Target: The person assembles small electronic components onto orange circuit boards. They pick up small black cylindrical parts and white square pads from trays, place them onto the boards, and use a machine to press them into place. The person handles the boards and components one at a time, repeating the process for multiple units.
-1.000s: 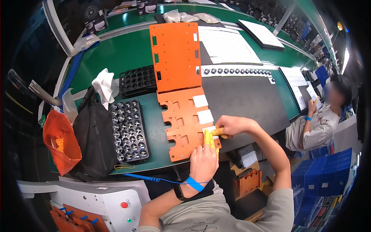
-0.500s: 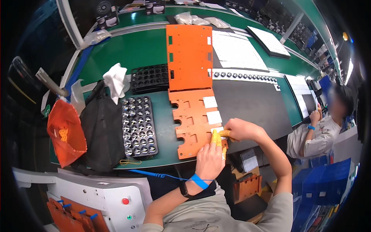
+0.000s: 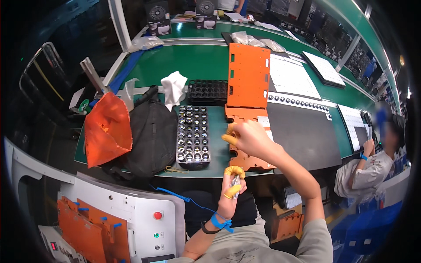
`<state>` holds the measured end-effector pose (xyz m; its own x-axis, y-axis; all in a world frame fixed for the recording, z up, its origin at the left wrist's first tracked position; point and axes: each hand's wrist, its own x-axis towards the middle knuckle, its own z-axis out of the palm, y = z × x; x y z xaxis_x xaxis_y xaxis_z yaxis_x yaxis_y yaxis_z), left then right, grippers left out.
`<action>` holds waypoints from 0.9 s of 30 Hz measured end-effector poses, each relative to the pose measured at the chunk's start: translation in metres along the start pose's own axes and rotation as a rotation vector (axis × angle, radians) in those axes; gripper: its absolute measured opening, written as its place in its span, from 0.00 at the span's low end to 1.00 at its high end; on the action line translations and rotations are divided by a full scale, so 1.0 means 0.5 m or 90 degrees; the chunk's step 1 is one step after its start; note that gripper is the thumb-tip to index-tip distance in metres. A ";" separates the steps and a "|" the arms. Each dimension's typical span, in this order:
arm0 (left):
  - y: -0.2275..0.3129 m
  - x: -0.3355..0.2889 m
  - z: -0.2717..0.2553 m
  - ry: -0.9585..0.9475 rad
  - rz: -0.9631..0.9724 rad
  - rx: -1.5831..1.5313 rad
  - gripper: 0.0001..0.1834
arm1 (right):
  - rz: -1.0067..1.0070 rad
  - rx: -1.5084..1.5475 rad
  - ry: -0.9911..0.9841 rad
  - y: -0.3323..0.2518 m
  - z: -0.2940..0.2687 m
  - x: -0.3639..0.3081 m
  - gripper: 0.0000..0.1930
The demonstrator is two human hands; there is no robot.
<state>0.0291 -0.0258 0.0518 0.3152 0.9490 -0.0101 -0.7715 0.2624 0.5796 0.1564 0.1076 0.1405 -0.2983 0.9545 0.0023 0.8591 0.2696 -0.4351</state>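
My left hand, with yellow finger cots and a blue wrist strap, is closed on a small silvery piece in front of the bench edge. What exactly the piece is stays unclear. My right hand hovers over the lower half of an orange hinged fixture, its yellow-capped fingers curled together; anything between them is hidden. The fixture's upper plate lies folded back. White square pieces sit along the lower half's right side, partly behind my hand. Left of it stands a black tray of round lens-like parts.
An emptier-looking black tray, a white cloth, a black bag and an orange bag are on the left. A dark mat and a white strip of round parts lie right. A co-worker sits far right.
My left hand has come back from the fixture toward my body, carrying the silvery piece. My right hand has moved up and left over the fixture. The whole view has shifted.
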 end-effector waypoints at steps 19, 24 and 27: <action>0.088 -0.015 -0.077 -0.048 -0.107 0.029 0.25 | -0.053 0.022 0.172 -0.057 0.155 0.198 0.19; 0.065 -0.022 -0.070 0.010 -0.097 -0.039 0.18 | -0.006 0.112 0.209 -0.051 0.156 0.188 0.18; 0.070 -0.021 -0.080 0.006 -0.088 -0.103 0.17 | 0.021 0.204 0.200 -0.064 0.129 0.155 0.18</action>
<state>-0.0231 -0.0195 0.0395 0.4189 0.9037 -0.0883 -0.8002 0.4134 0.4344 0.0788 0.1645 0.0965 -0.0895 0.9677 0.2359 0.6795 0.2325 -0.6959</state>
